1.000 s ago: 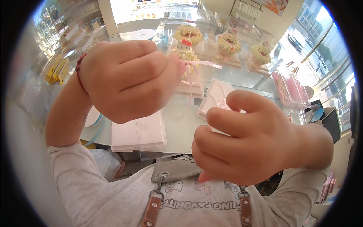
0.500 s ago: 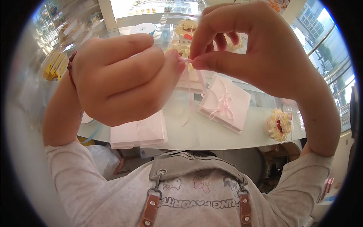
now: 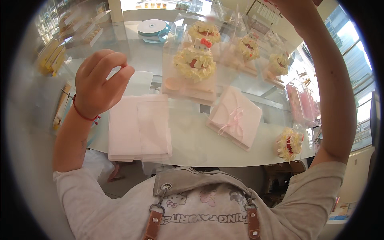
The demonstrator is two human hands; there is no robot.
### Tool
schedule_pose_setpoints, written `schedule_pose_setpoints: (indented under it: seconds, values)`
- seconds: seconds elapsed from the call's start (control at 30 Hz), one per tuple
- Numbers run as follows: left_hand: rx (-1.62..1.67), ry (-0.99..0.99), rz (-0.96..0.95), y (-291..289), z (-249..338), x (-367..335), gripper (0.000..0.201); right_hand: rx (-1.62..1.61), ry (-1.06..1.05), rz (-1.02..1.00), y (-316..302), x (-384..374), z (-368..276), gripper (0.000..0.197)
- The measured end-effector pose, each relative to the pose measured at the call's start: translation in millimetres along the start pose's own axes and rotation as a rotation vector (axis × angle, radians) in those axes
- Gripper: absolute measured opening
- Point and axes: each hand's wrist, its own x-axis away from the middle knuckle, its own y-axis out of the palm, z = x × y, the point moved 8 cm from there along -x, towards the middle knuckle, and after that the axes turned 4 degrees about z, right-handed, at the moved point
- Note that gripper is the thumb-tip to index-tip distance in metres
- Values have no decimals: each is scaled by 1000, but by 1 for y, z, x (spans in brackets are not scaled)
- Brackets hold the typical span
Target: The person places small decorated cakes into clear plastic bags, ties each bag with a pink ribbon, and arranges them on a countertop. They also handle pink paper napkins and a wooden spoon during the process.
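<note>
Front wrapped piece: I log a yellow frilled cake-like piece (image 3: 195, 71) with a white, red-bowed topper (image 3: 200, 47), inside a clear plastic bag (image 3: 170, 60); it stands on the pale, glass-topped table (image 3: 188, 136), beyond two boxes.
Left hand: the left hand (image 3: 98, 82) is raised near the flat pale pink box (image 3: 126, 128); grip curled, thumb and index tips close together. I cannot tell if anything thin is pinched.
Right hand: the right hand (image 3: 294, 10) is cut by the upper edge; I cannot tell its grip or load.
Ribboned box: the pale pink angled box (image 3: 250, 110) carries a thin pink ribbon bow (image 3: 235, 120).
Risk, arm: I judge a low return of the right forearm could knock the small yellow ruffled piece with a red centre (image 3: 290, 144) near the table's front edge.
Risk, bag: a tug on the plastic might crush frills or tilt the topper.
Change: half a second ago both hands met on a pink ribbon before the wrapped piece; now they are well apart, leaving it unobstructed.
</note>
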Motion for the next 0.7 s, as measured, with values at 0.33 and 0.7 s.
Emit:
schedule_pose_setpoints:
  seconds: [0.33, 0.7]
  values:
    - [134, -507, -42, 22, -55, 67, 21, 85, 62, 36, 55, -35, 51, 23]
    - [305, -812, 1, 51, -81, 123, 16, 11, 180, 58, 56, -38, 53, 19]
